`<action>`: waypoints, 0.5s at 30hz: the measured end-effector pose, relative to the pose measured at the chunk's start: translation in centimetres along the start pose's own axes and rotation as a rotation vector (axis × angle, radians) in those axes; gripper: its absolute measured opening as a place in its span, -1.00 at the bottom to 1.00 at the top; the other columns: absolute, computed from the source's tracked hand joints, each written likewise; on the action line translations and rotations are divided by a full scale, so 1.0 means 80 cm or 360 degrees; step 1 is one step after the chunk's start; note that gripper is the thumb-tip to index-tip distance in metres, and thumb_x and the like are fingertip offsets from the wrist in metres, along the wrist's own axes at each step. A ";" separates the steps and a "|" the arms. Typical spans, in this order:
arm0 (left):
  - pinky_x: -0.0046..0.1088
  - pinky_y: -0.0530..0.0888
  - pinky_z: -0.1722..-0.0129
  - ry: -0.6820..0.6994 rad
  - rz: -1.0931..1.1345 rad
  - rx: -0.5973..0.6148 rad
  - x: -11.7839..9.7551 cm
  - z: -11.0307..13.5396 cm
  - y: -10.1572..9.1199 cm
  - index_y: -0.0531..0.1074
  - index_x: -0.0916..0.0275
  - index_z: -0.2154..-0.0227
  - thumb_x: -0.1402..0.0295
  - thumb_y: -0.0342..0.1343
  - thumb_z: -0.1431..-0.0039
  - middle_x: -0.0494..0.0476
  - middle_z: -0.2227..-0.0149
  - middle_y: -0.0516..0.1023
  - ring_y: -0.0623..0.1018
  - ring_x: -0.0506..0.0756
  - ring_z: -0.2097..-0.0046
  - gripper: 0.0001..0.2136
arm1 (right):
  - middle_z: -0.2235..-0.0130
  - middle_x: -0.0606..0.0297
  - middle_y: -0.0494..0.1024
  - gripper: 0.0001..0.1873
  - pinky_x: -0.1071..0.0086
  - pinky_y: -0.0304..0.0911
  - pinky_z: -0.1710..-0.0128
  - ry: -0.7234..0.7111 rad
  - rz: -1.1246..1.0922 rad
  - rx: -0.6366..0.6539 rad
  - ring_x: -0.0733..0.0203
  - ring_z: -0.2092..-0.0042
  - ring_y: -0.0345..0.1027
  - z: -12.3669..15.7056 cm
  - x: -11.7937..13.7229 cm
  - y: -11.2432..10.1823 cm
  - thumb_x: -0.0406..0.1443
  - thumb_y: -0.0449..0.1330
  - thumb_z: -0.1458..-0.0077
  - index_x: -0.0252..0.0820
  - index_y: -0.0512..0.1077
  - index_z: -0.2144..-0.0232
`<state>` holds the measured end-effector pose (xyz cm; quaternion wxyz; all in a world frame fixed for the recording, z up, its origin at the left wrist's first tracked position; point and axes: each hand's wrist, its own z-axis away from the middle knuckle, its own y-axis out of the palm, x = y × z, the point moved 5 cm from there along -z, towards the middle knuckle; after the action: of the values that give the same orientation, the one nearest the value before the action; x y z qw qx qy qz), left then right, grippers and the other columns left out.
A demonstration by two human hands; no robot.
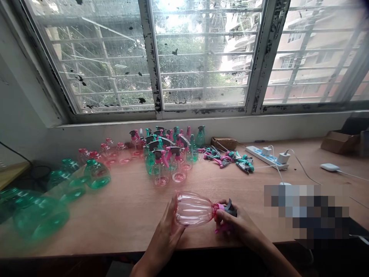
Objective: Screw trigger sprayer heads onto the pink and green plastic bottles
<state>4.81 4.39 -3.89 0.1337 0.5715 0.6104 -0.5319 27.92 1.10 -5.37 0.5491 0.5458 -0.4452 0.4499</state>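
A clear pink spray bottle (pixel 192 208) lies on its side above the wooden table's (pixel 121 215) near edge. My left hand (pixel 170 223) wraps round the bottle's body from below and behind. My right hand (pixel 230 222) is closed on the pink and black trigger sprayer head (pixel 227 209) at the bottle's neck, fingers curled round it.
Assembled pink and green spray bottles (pixel 167 154) stand in a cluster mid-table. Headless pink bottles (pixel 112 152) and green bottles (pixel 57 192) lie at the left. Loose sprayer heads (pixel 230 158), a white power strip (pixel 269 157) with cables and a cardboard box (pixel 340 141) sit at the right.
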 end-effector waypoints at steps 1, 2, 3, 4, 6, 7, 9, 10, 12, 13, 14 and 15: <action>-0.02 0.06 -0.37 -0.0015 0.0004 0.0006 0.000 0.000 0.000 -0.31 -0.22 -0.38 0.27 0.09 -0.34 0.06 -0.45 -0.02 0.06 0.26 -0.42 -0.24 | 0.45 0.30 0.61 -0.50 0.49 0.21 0.64 0.0001 -0.0013 0.0005 0.12 0.48 0.56 0.000 0.000 0.000 0.02 0.42 0.05 -0.21 0.41 0.25; -0.02 0.06 -0.37 -0.0035 0.0005 0.0015 -0.001 0.000 0.000 -0.33 -0.20 -0.38 0.25 0.16 -0.29 0.08 -0.45 -0.03 0.05 0.28 -0.43 -0.17 | 0.45 0.30 0.61 -0.50 0.50 0.21 0.64 -0.0003 -0.0014 0.0012 0.12 0.48 0.56 0.000 0.000 0.000 0.01 0.42 0.05 -0.21 0.41 0.24; -0.02 0.05 -0.37 -0.0055 0.0004 0.0031 -0.002 0.000 -0.001 -0.35 -0.17 -0.39 0.22 0.23 -0.23 0.11 -0.45 -0.03 0.05 0.30 -0.43 -0.09 | 0.45 0.29 0.61 -0.50 0.50 0.21 0.64 -0.0012 -0.0005 0.0020 0.13 0.48 0.55 -0.001 -0.001 0.000 0.00 0.42 0.05 -0.22 0.41 0.24; -0.02 0.06 -0.37 -0.0074 0.0006 0.0050 -0.004 0.000 -0.001 -0.35 -0.13 -0.39 0.20 0.28 -0.17 0.15 -0.45 -0.03 0.05 0.32 -0.42 -0.03 | 0.46 0.29 0.61 -0.51 0.51 0.21 0.64 -0.0019 0.0012 0.0029 0.15 0.49 0.55 -0.001 -0.001 0.000 -0.01 0.43 0.04 -0.22 0.41 0.25; -0.03 0.08 -0.36 -0.0099 0.0024 0.0083 -0.007 -0.001 -0.003 -0.32 -0.06 -0.40 0.17 0.31 -0.14 0.21 -0.44 0.00 0.09 0.35 -0.41 -0.01 | 0.48 0.29 0.62 -0.53 0.52 0.21 0.64 -0.0022 0.0050 0.0044 0.18 0.50 0.52 -0.002 -0.002 0.000 -0.02 0.43 0.04 -0.23 0.42 0.25; -0.03 0.09 -0.36 -0.0103 0.0033 0.0091 -0.008 -0.001 -0.004 -0.29 -0.05 -0.40 0.17 0.29 -0.16 0.22 -0.44 0.01 0.11 0.35 -0.40 -0.04 | 0.49 0.29 0.62 -0.53 0.52 0.21 0.65 -0.0020 0.0063 0.0048 0.19 0.51 0.51 -0.002 -0.003 0.000 -0.02 0.42 0.03 -0.23 0.42 0.25; -0.03 0.08 -0.36 -0.0096 0.0034 0.0082 -0.007 -0.001 -0.004 -0.25 -0.07 -0.40 0.18 0.26 -0.19 0.20 -0.44 -0.01 0.09 0.35 -0.41 -0.10 | 0.50 0.29 0.62 -0.52 0.52 0.21 0.65 -0.0009 0.0073 0.0044 0.18 0.50 0.51 -0.002 -0.003 -0.001 -0.01 0.42 0.02 -0.22 0.42 0.24; -0.02 0.06 -0.37 -0.0090 0.0031 0.0072 -0.006 0.000 -0.004 -0.24 -0.11 -0.40 0.19 0.24 -0.21 0.16 -0.45 -0.03 0.05 0.33 -0.42 -0.13 | 0.49 0.29 0.62 -0.52 0.52 0.22 0.64 -0.0004 0.0067 0.0040 0.17 0.50 0.52 -0.002 -0.002 -0.001 -0.01 0.41 0.02 -0.22 0.42 0.23; 0.00 0.03 -0.37 -0.0081 0.0036 0.0065 -0.002 0.002 -0.002 -0.27 -0.18 -0.38 0.23 0.20 -0.26 0.09 -0.46 -0.08 0.00 0.29 -0.44 -0.17 | 0.47 0.29 0.62 -0.52 0.51 0.23 0.64 0.0000 0.0037 0.0031 0.15 0.48 0.54 -0.001 0.000 -0.001 0.00 0.41 0.02 -0.22 0.41 0.23; 0.01 0.02 -0.37 -0.0080 0.0048 0.0068 0.000 0.003 -0.001 -0.29 -0.21 -0.38 0.25 0.17 -0.28 0.07 -0.46 -0.09 0.00 0.28 -0.44 -0.18 | 0.47 0.30 0.62 -0.52 0.51 0.24 0.63 0.0000 0.0019 0.0025 0.14 0.48 0.55 0.000 0.001 -0.001 0.00 0.41 0.02 -0.22 0.41 0.24; 0.02 0.02 -0.37 -0.0079 0.0065 0.0079 0.001 0.004 0.000 -0.30 -0.22 -0.37 0.27 0.15 -0.29 0.06 -0.46 -0.10 0.01 0.27 -0.43 -0.19 | 0.46 0.30 0.62 -0.52 0.51 0.24 0.63 -0.0003 0.0005 0.0020 0.14 0.47 0.55 0.000 0.002 -0.001 -0.01 0.41 0.02 -0.22 0.41 0.24; 0.02 0.01 -0.37 -0.0076 0.0081 0.0092 0.001 0.004 0.001 -0.32 -0.23 -0.37 0.27 0.15 -0.29 0.06 -0.47 -0.11 0.03 0.27 -0.43 -0.18 | 0.45 0.30 0.62 -0.53 0.51 0.24 0.63 -0.0007 -0.0002 0.0018 0.15 0.47 0.55 0.001 0.003 -0.001 -0.02 0.41 0.01 -0.22 0.41 0.24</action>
<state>4.71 4.11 -4.11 0.1454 0.5776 0.5767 -0.5592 28.01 1.02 -5.18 0.5454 0.5500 -0.4435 0.4509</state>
